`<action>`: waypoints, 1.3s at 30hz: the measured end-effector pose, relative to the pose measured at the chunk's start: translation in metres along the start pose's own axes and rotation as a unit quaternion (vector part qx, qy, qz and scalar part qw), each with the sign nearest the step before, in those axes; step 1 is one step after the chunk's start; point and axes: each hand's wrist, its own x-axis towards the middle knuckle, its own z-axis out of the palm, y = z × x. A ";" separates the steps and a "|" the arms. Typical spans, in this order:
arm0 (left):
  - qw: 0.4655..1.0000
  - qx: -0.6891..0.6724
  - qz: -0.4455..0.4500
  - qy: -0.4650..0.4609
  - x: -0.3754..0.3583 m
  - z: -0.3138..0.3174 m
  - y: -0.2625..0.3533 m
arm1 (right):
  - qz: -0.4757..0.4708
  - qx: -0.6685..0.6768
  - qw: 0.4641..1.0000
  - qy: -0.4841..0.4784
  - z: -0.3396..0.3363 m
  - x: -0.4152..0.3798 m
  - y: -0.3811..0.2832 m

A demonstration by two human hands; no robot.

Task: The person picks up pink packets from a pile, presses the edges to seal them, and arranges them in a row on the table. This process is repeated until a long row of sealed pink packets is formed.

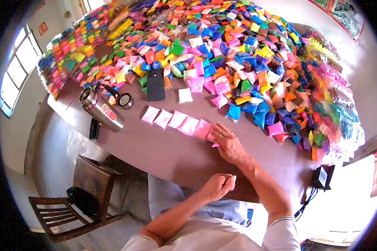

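Note:
A row of several pink packets [177, 120] runs across the bare front part of the table, paler on the left and deeper pink on the right. My right hand [228, 145] lies over the right end of the row, fingers stretched out and flat. A bit of pink shows by its thumb, and what lies beneath the palm is hidden. Close to the table's front edge, my left hand [220, 186] is closed in a loose fist, with nothing seen sticking out. Behind the row lies a single white packet [185, 96].
A large heap of colourful packets [222, 50] covers the table's back and right. A black phone [155, 85], a steel flask [100, 109] and its lid [125, 101] stand at the left. A wooden chair [63, 215] is below left; a black box with cables [323, 177] sits at the right edge.

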 end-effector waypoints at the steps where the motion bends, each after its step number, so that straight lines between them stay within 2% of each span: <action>1: 1.000 -0.005 -0.007 -0.003 0.000 0.000 0.000 | 0.002 -0.001 1.000 0.003 0.004 0.003 0.002; 6: 1.000 -0.005 -0.016 0.011 -0.002 0.002 0.004 | 0.015 0.068 0.996 0.058 0.009 0.006 0.006; 9: 0.999 -0.006 -0.029 0.014 -0.002 0.001 0.008 | 0.031 0.017 0.992 0.121 0.002 -0.002 0.007; 10: 0.999 -0.009 -0.033 0.010 -0.002 0.001 0.009 | 0.036 0.015 0.992 0.123 0.000 -0.006 0.005; 12: 0.999 -0.006 -0.027 0.017 -0.003 0.002 0.006 | 0.021 -0.048 0.997 0.054 -0.008 -0.014 0.000; 13: 0.999 -0.004 -0.019 0.028 -0.002 0.004 0.005 | 0.034 -0.057 0.996 0.059 -0.003 -0.019 0.004; 15: 0.999 -0.013 -0.031 -0.001 -0.002 0.004 0.003 | 0.001 -0.001 1.000 0.030 0.012 -0.025 0.015; 18: 1.000 -0.001 -0.014 0.009 -0.002 0.006 -0.005 | 0.006 0.037 0.997 0.074 0.006 -0.020 0.008; 19: 1.000 0.000 -0.002 0.015 -0.002 0.006 -0.006 | 0.014 0.031 0.996 0.079 0.006 -0.021 0.007; 21: 1.000 0.003 0.012 0.014 -0.002 0.005 -0.006 | 0.028 0.029 0.978 0.205 0.005 -0.023 0.003; 23: 1.000 0.007 -0.004 0.022 -0.001 0.007 -0.004 | 0.063 0.054 0.970 0.227 0.001 -0.026 0.003; 26: 0.998 0.013 -0.043 0.036 0.001 0.010 0.005 | 0.183 0.106 0.942 0.262 0.008 -0.028 0.007; 27: 0.997 0.020 -0.057 0.038 0.002 0.010 0.007 | 0.183 0.107 0.940 0.267 0.006 -0.028 0.007; 29: 0.996 0.040 -0.067 0.042 0.005 0.012 0.011 | 0.228 0.112 0.947 0.195 0.001 -0.029 0.005; 33: 0.993 0.074 -0.078 0.057 0.012 0.018 0.009 | 0.198 0.143 0.942 0.229 0.001 -0.031 0.009; 37: 0.990 0.102 -0.072 0.070 0.020 0.022 0.007 | 0.215 0.171 0.940 0.201 -0.002 -0.033 0.010; 39: 0.989 0.105 -0.073 0.077 0.026 0.022 0.012 | 0.215 0.185 0.929 0.236 0.001 -0.031 0.012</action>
